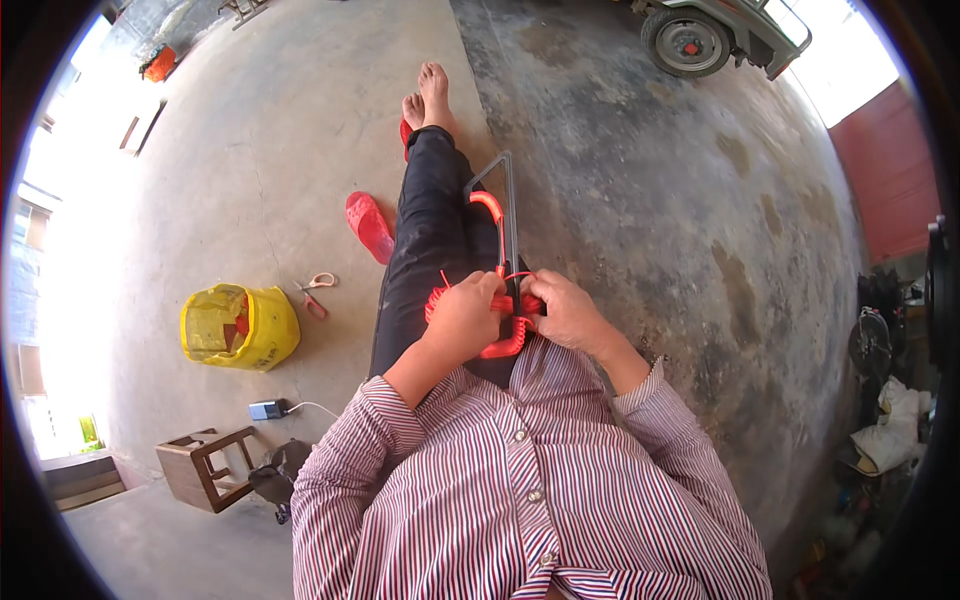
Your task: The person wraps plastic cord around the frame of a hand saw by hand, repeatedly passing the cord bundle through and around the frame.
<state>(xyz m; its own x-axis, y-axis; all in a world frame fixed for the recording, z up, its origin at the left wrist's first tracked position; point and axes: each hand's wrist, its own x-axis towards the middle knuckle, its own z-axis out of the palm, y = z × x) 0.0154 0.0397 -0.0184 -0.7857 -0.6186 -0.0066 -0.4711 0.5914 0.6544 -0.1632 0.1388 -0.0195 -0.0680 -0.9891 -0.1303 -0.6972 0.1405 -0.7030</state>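
Over my lap lies a dark, narrow frame with a pointed far end, and a red curved piece is attached along it. Red cord is wound around its near part, in a bundle beside my fingers. My left hand is closed over the cord and frame from the left side. On the right, my right hand has its fingers bent in a pinch on the red cord, close to the frame. A short cord end stands up by the left hand. My fingertips are partly hidden.
A yellow bag with red stuff inside stands on the floor at left, with scissors beside it. A red slipper, a small device with a white cable and a wooden stool are nearby. A vehicle wheel stands far right.
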